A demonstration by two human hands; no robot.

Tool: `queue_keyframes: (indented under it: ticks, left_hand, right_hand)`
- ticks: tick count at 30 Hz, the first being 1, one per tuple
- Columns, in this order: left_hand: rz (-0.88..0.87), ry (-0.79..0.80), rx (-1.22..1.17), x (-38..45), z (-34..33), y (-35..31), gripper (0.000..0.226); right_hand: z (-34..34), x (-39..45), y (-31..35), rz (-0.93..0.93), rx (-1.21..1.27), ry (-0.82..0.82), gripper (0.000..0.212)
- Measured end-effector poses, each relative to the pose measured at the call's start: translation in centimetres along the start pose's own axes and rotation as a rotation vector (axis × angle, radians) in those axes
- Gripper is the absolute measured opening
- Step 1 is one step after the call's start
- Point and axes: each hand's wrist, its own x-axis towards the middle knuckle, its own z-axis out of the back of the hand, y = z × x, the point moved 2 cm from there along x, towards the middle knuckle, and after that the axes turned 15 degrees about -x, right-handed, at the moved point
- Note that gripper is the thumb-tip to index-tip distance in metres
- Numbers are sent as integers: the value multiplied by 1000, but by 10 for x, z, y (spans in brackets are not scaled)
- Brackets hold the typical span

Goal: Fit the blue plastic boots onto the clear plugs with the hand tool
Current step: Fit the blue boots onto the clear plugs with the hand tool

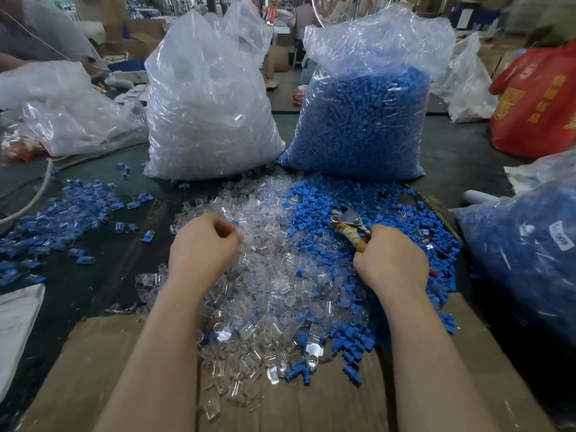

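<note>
Left hand curled, pinching at clear plugs; right hand gripping hand tool, nose aimed up-left, blue boots just beyond.

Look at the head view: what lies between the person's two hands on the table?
Between the left hand and the right hand, the head view shows loose clear plugs, with scattered blue boots nearer the right hand.

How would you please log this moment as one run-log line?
left hand: picking in clear plugs | right hand: grips hand tool over blue boots | finished pieces: far left
</note>
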Motion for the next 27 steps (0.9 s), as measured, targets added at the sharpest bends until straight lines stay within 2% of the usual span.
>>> queue_keyframes:
  ticks: [7,14,19,27]
  left_hand:
    - [-33,-7,-315,-6,-10,-12,17]
    - [-90,131,-439,-12,-15,-23,28]
    - [-88,157,-491,-16,-17,-29,24]
    - [-33,301,-665,-18,-22,-34,23]
  right_hand:
    - [0,2,2,15,-32,29,17]
    - [1,1,4,37,-49,45,14]
    - [1,1,3,37,-51,53,15]
    - [2,0,4,43,-29,18,18]
